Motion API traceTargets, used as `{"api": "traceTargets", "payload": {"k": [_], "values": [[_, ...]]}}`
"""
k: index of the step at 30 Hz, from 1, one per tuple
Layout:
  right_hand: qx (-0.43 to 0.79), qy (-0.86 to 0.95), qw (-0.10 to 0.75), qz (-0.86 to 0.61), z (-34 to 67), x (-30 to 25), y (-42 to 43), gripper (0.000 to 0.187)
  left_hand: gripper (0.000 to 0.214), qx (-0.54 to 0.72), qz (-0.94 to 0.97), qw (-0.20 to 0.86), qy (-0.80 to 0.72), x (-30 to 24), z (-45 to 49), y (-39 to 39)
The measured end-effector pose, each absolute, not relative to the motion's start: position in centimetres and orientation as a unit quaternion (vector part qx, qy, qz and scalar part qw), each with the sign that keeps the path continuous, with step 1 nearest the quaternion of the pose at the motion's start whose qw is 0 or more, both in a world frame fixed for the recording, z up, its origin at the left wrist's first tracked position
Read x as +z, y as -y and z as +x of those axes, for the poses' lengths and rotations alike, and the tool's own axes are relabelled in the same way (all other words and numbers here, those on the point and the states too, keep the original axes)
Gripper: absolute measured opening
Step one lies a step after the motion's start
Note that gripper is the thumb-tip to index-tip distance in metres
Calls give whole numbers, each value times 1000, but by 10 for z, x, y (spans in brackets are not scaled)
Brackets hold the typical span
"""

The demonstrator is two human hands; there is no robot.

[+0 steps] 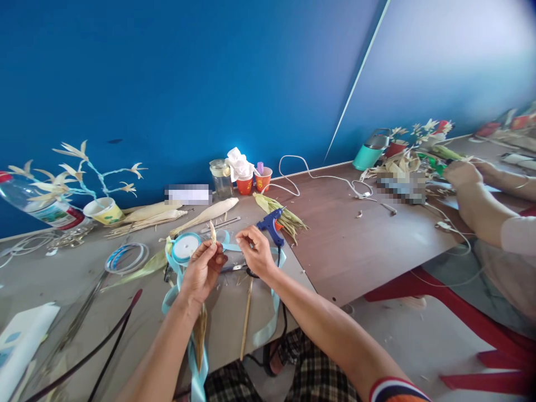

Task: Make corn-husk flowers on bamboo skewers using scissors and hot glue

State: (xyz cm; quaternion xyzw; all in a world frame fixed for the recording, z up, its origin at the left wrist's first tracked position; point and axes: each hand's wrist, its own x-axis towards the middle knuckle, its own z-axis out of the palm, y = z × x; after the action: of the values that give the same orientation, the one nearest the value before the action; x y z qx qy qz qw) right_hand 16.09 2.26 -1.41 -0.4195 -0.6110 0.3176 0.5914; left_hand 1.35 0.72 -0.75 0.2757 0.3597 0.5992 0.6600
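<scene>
My left hand (203, 271) is closed in a pinch on a small pale piece of corn husk (213, 232), which points upward above the fingertips. Close by on the right, my right hand (256, 251) has its fingers curled together; whatever they hold, if anything, is too small to make out. A blue hot glue gun (271, 223) stands just behind my right hand, its cord running down the table. Beside my left hand lies a spool of light blue ribbon (186, 247), with loose ribbon trailing over the table's front edge. A thin wooden stick (247, 319) lies below the hands.
Husk flowers stand in a yellow paper cup (104, 211) beside a plastic bottle (54, 206). Corn husks (211, 215), a glass jar (221, 178) and red cups (263, 180) line the back. At right, another person's hands (463, 174) work near a teal container (371, 149).
</scene>
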Motion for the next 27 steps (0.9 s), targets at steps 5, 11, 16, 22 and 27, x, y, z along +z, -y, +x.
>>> {"api": "traceTargets", "payload": {"k": [5,11,16,22,27], "values": [[372,586,580,-426,160,-19,-23,21,15,596,298,651,-363,-8,13,-7],[361,592,593,-409,158,-23,-26,17,18,583,314,646,-380,-9,14,-7],[450,548,604,-365,158,-22,-28,19,20,554,332,650,-400,-11,17,-6],[481,549,596,-334,160,-16,-27,23,22,537,320,658,-419,-15,19,-5],[523,529,595,-304,157,-18,-30,25,16,520,328,665,-424,-15,22,-4]]}}
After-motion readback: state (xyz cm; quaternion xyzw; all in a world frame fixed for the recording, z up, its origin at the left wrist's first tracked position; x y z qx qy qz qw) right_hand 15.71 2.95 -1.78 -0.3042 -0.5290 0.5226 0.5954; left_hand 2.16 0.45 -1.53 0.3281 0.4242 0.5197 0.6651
